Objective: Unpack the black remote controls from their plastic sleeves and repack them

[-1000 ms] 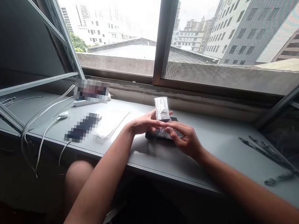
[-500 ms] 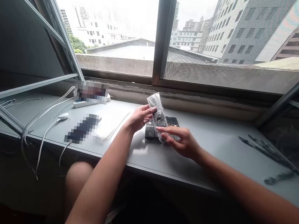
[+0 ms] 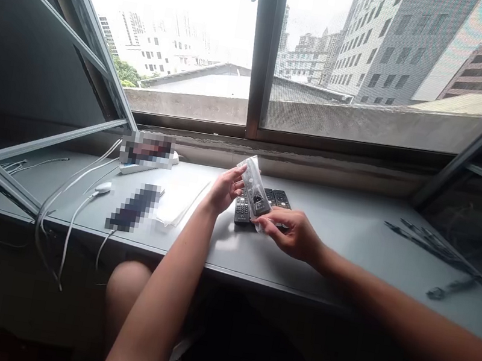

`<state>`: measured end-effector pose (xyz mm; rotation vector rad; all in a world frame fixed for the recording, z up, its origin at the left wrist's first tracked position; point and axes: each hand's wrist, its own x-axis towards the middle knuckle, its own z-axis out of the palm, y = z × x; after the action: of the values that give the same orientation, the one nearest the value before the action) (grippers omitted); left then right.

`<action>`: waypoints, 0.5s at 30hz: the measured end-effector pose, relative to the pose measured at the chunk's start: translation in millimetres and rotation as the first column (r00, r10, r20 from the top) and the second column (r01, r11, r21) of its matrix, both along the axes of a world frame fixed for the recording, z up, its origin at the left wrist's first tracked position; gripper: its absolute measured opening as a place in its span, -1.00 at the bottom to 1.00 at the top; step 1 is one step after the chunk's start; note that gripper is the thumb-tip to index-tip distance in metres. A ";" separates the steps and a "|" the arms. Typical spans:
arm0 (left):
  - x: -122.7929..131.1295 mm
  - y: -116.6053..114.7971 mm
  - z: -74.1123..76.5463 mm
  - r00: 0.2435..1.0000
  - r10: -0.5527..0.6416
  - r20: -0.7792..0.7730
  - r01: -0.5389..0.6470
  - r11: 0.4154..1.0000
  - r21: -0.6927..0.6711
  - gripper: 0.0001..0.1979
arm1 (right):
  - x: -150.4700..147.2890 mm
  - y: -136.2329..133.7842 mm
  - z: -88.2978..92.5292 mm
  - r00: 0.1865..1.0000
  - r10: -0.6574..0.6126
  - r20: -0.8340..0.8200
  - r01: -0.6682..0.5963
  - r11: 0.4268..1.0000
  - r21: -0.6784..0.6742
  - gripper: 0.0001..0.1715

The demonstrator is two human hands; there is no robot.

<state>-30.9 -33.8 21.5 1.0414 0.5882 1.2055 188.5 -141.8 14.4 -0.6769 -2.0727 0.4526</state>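
Note:
A clear plastic bag (image 3: 252,177) is held tilted above the desk, and a dark remote control (image 3: 261,204) shows through its lower part. My left hand (image 3: 227,189) grips the bag along its upper left side, thumb on top. At the lower end, my right hand (image 3: 291,228) pinches the bag between thumb and fingers. Beneath it several black remote controls (image 3: 242,211) lie side by side on the desk, partly covered by the bag and my right hand.
White sheets or bags (image 3: 178,198) lie left of my left hand, beside a blurred dark device (image 3: 135,207) with a cable. Behind are a white power strip (image 3: 149,169) and white cables (image 3: 72,221). Black cables or straps (image 3: 436,248) lie right. Metal frames (image 3: 99,60) flank the desk (image 3: 353,223).
My right hand's fingers have closed on the bag's lower end. The bag has shifted slightly downward, and the dark remote in it shows more clearly.

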 end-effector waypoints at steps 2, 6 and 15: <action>-1.1 4.0 -2.3 0.999 0.047 0.021 -0.047 0.999 0.001 -0.54 | -1.7 -0.8 -1.7 1.000 0.011 0.022 -0.012 0.999 0.046 -0.70; -4.0 9.2 -6.4 0.990 0.134 0.046 -0.135 0.991 0.013 -0.59 | -2.9 -1.3 -3.5 1.000 -0.002 0.020 0.001 0.998 0.057 -0.68; -4.1 17.4 -9.6 0.952 0.284 0.111 -0.279 0.958 -0.059 -0.56 | -0.9 3.1 -5.4 0.997 -0.073 -0.018 0.072 0.996 -0.050 -0.77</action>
<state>-35.0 -16.4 11.9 0.8621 0.6829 1.4877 187.6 -138.7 9.0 -0.7721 -2.0169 0.4688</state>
